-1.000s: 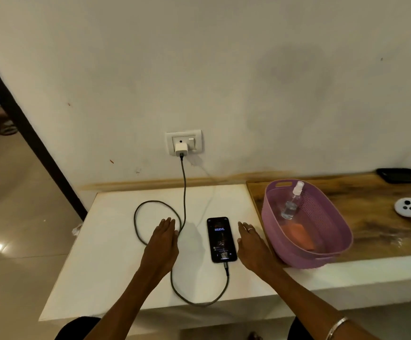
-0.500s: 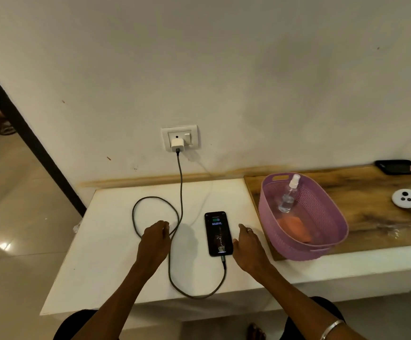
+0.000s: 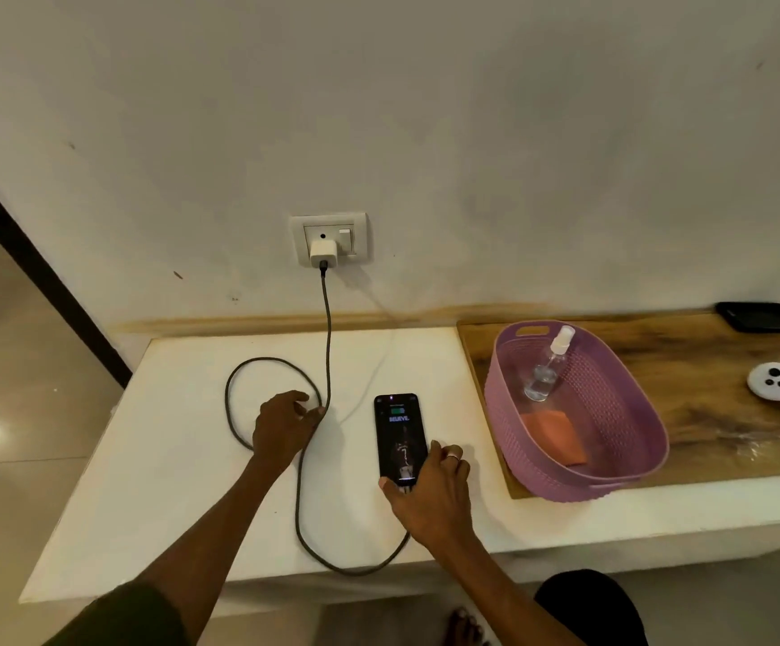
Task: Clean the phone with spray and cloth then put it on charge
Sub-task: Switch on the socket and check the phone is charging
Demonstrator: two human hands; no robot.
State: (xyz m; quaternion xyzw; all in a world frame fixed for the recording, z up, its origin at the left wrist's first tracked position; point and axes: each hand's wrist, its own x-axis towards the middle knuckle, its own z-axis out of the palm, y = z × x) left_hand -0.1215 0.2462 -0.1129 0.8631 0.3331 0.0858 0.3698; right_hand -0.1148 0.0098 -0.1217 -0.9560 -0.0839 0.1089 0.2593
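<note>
Phone's (image 3: 401, 438) bottom end is pinched by the right hand (image 3: 430, 498) at the cable (image 3: 327, 328) plug; left hand (image 3: 283, 424) rests curled, holding nothing, at 9 o'clock. Phone lies on the white counter (image 3: 178, 459); spray bottle (image 3: 546, 366) and cloth (image 3: 553, 433) are in the basket (image 3: 630, 440) at 3 o'clock. Judged step: unplugging before cleaning; next, plug is pulled straight.

We see a black phone (image 3: 400, 435) with blue screen text, a grey cable (image 3: 327, 338), a perforated purple basket (image 3: 611, 412) and an orange cloth (image 3: 558, 435).
</note>
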